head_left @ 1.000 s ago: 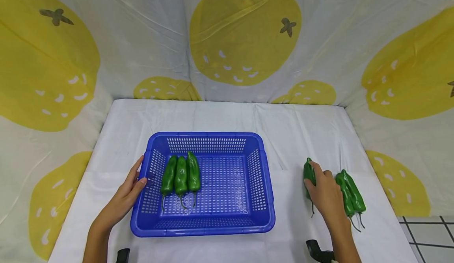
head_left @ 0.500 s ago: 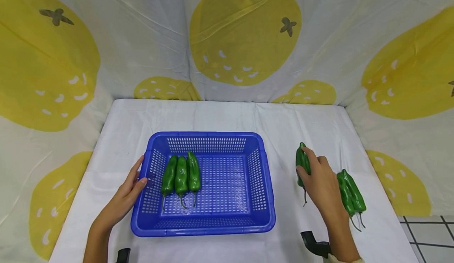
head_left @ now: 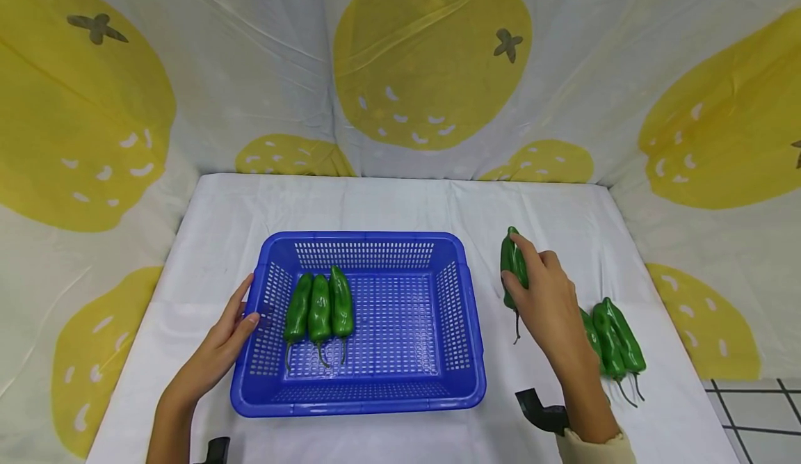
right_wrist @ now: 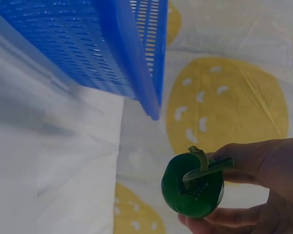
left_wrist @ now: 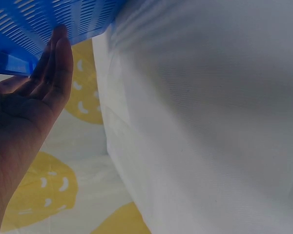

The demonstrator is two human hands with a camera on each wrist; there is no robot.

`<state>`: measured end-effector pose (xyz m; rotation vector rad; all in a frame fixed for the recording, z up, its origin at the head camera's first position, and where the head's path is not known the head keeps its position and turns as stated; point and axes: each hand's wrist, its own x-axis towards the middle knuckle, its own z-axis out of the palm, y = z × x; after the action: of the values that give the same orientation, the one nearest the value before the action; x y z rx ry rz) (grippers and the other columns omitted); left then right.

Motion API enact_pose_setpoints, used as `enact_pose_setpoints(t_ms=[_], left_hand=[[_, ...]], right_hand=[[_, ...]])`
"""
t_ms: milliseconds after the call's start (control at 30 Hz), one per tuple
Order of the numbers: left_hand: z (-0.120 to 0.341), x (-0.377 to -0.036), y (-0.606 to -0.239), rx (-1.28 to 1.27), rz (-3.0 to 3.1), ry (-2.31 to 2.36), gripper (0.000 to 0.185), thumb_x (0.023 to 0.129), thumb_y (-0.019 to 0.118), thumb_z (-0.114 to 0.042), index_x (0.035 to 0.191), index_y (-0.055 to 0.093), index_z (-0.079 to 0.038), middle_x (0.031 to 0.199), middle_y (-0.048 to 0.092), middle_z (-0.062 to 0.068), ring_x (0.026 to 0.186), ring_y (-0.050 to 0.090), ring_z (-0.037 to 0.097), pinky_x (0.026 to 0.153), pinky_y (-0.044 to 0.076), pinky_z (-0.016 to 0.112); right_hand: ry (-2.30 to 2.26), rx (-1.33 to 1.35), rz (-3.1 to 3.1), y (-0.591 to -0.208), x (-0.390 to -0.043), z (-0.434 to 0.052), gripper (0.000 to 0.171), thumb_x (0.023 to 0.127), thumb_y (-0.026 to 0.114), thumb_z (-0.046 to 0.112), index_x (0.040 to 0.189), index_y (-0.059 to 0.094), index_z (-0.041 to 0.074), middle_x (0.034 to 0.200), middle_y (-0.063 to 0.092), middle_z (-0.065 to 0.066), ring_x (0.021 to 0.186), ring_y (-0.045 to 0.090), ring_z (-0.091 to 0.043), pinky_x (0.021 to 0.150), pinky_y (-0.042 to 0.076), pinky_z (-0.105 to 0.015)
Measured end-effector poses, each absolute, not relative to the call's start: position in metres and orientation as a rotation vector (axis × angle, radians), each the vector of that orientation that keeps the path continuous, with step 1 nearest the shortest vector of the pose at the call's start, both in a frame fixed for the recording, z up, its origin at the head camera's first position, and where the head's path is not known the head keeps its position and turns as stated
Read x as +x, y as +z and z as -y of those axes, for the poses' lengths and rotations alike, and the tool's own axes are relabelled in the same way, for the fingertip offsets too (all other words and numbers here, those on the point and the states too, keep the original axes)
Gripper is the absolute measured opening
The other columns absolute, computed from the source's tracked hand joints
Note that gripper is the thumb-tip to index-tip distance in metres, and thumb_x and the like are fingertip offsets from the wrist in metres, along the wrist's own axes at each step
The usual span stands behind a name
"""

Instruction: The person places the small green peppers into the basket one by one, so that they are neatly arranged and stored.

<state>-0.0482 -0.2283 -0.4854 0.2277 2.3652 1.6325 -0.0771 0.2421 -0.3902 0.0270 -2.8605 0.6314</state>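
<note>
Three green chili peppers [head_left: 319,311] lie side by side in the left part of a blue plastic basket [head_left: 400,405], stems toward the near side. My left hand [head_left: 215,353] holds the basket's left side, thumb at the rim and fingers along the slotted outer wall, as the left wrist view shows. Right of the basket, my right hand [head_left: 544,297] pinches a green chili pepper [head_left: 513,269] between thumb and fingers. In the right wrist view this pepper [right_wrist: 190,195] appears stem end first, apart from the basket.
Three more green chili peppers [head_left: 610,342] lie on the white cloth [head_left: 400,203] at the right, one partly hidden by my right forearm. A fabric wall with yellow fruit prints [head_left: 432,53] rises behind and at both sides. Black curved pieces [head_left: 541,412] sit near both wrists.
My right hand has lifted the chili pepper and carried it left and away from me, toward the basket. The left hand and the basket have stayed put.
</note>
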Motion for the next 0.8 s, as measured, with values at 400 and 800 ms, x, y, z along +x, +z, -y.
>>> enact_pose_setpoints(t_ms=[400,800], left_hand=[[0.229,-0.048,-0.486,0.227,-2.345,1.644,0.065,0.109,0.039,-0.023,0.161,0.001,-0.031,0.149,0.03,0.036,0.121,0.049,0.059,0.085,0.05,0.065],[0.23,-0.05,-0.487,0.244,-2.345,1.65,0.065,0.109,0.038,-0.022,0.161,0.0,-0.03,0.144,0.037,0.034,0.116,0.054,0.055,0.082,0.055,0.058]], right_hand=[[0.643,0.1,2.87,-0.382,-0.091,-0.219,0.055,0.096,0.066,0.019,0.148,0.047,0.015,0.108,0.053,-0.027,0.075,0.063,-0.04,0.059,0.054,-0.052],[0.68,0.112,2.899,-0.378,-0.102,-0.198,0.054,0.096,0.066,0.02,0.147,0.049,0.017,0.108,0.053,-0.026,0.073,0.063,-0.038,0.052,0.056,-0.041]])
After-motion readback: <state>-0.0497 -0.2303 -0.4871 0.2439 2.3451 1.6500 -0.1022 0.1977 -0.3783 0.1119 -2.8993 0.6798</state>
